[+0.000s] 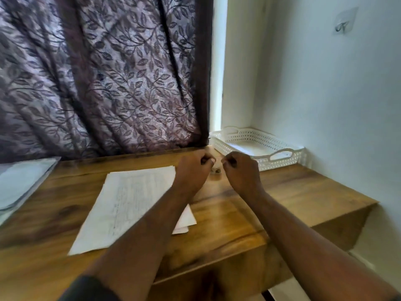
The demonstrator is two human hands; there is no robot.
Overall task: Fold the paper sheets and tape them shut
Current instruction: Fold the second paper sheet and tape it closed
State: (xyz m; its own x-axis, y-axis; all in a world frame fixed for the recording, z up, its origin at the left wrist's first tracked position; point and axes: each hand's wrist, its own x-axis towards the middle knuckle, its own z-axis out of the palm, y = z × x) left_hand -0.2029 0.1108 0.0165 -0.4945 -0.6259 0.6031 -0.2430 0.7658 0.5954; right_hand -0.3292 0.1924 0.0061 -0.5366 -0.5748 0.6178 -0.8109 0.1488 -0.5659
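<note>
Though left hand (193, 168) and right hand (240, 170) are curled at centre frame, what is pinched cannot be told. Any tape is best kept taut. Paper sheets (130, 205), lower left: flat, to be folded squarely.

We see a curtain (97, 72) in dusky purple-brown, woven with a pale leaf-and-vine pattern. The bench (282, 192) shows brown wood grain with golden streaks. The paper sheets (125, 203) are white, marked with faint dark lines of print. We note a white tray (238, 139) with lattice-pierced walls, a pale bluish-white wall (325, 94), and a black sleeve (91, 287).
</note>
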